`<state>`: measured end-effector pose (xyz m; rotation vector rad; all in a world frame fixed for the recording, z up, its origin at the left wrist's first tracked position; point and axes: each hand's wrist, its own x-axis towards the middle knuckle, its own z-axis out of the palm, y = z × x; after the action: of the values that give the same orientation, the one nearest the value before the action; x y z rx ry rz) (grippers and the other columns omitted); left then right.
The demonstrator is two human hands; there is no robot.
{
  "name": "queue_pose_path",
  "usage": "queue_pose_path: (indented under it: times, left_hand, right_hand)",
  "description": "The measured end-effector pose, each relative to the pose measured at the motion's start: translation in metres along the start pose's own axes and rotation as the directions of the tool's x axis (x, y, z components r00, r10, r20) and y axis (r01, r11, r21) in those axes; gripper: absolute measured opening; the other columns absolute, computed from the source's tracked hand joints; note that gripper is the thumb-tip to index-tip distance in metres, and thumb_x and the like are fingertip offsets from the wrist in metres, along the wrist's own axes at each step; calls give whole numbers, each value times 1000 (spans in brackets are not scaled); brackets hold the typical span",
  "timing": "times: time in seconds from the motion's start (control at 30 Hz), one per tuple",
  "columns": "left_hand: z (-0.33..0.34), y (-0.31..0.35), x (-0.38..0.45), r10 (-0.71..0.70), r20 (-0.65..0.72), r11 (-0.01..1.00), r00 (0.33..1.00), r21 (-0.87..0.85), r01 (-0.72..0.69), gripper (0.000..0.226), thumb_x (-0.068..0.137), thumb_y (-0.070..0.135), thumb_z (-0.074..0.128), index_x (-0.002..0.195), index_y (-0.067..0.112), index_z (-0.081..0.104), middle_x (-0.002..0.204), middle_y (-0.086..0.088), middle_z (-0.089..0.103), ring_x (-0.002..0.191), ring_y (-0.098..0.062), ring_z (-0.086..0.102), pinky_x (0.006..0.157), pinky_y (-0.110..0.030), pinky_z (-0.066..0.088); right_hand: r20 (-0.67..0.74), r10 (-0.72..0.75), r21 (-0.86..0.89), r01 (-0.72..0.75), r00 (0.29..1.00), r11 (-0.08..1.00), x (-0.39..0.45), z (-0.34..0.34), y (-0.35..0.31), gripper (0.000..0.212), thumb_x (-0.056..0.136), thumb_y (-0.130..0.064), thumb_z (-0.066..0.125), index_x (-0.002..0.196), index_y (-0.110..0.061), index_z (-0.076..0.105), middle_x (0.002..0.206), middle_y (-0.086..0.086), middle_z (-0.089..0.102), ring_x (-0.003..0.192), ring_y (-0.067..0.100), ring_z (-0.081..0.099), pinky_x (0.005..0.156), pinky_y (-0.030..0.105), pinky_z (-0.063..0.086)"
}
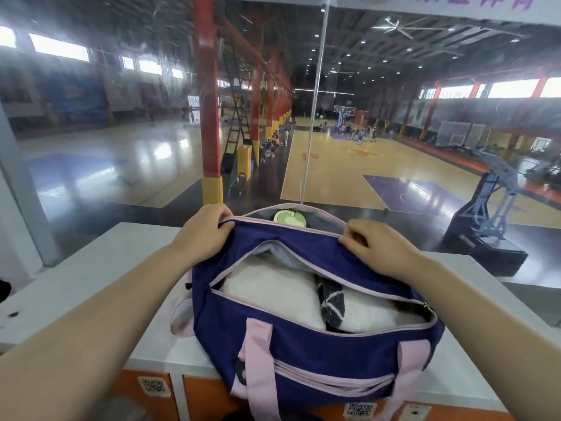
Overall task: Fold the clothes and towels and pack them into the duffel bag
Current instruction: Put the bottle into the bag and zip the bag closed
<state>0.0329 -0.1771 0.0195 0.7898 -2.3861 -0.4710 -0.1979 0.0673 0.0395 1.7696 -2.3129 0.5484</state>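
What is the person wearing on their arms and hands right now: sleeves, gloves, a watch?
Nothing shows. Both forearms are bare up to the frame edge, with no sleeves in view. The left hand and right hand carry no gloves, rings, watch or markings.
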Motion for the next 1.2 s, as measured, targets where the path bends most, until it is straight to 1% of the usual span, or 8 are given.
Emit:
queue_pose_path:
  times: [0.13, 0.2, 0.3, 0.37, 0.57, 0.73, 0.97, 1.2]
  left_hand:
    - [-3, 15, -2, -50, 39, 998, 998, -46, 52, 22, 88, 9, 51, 104, 23, 58, 109, 1, 58, 95, -15, 56, 78, -27, 40]
    - [-4, 33, -3, -33, 24, 998, 999, -56, 35, 29, 88, 4, 49, 109, 22, 58, 113, 2, 57, 99, -15, 54, 82, -27, 40]
    - [1, 67, -6, 54, -6, 998, 999, -10, -54, 32, 89, 1, 50, 111, 21, 59, 115, 1, 56, 101, -13, 53, 85, -26, 43]
    - [11, 94, -7, 132, -13, 991, 991, -10, -132, 31, 88, 1, 50, 110, 22, 60, 115, 2, 56, 102, -12, 53, 87, -26, 45]
    - [60, 174, 0, 314, 155, 949, 937, -46, -311, 32, 92, 9, 44, 118, 21, 59, 123, 2, 57, 113, -17, 52, 98, -37, 42]
    - [111, 202, 12, 332, 302, 939, 894, -11, -345, 41, 97, 16, 44, 137, 20, 48, 143, -1, 49, 129, -22, 46, 107, -41, 37]
    - [132, 201, 10, 387, 257, 901, 886, 96, -422, 24, 96, 24, 47, 113, 23, 64, 113, -5, 63, 107, -24, 56, 90, -42, 44]
    - [130, 195, 4, 271, 146, 957, 952, -148, -249, 6, 90, 26, 60, 85, 27, 64, 86, 13, 62, 87, -9, 56, 74, -28, 43]
  right_hand:
    - [-111, 127, 70, -119, 986, 990, -10, 0, 23, 8, 92, -22, 54, 87, -26, 58, 90, -7, 62, 86, 17, 58, 84, 41, 48]
    - [-144, 260, 75, -251, 955, 965, -17, -2, 36, 20, 87, -12, 56, 103, -24, 62, 105, -1, 62, 103, 24, 56, 93, 39, 45]
    - [-45, 417, 67, -414, 908, 908, -28, -3, 50, 39, 89, -18, 59, 128, -16, 57, 132, 7, 56, 123, 27, 50, 103, 34, 37]
    - [38, 451, 88, -452, 892, 887, -33, 0, 54, 46, 91, -23, 59, 135, -15, 51, 139, 7, 53, 127, 26, 49, 105, 32, 36]
    - [61, 420, 126, -424, 905, 897, -38, 4, 58, 29, 89, -19, 59, 118, -18, 65, 121, 2, 66, 109, 22, 58, 88, 25, 40]
    - [-6, 336, 114, -334, 942, 936, -44, 7, 55, 29, 90, -18, 59, 118, -15, 66, 118, 4, 68, 109, 23, 60, 93, 31, 44]
    - [-60, 236, 58, -233, 970, 971, -51, 10, 50, 18, 94, -18, 52, 105, -12, 64, 99, 8, 64, 91, 27, 60, 82, 40, 47]
    - [-111, 219, 35, -217, 969, 976, -54, 22, 52, 20, 97, -28, 48, 104, -18, 64, 100, 4, 62, 91, 24, 60, 82, 39, 48]
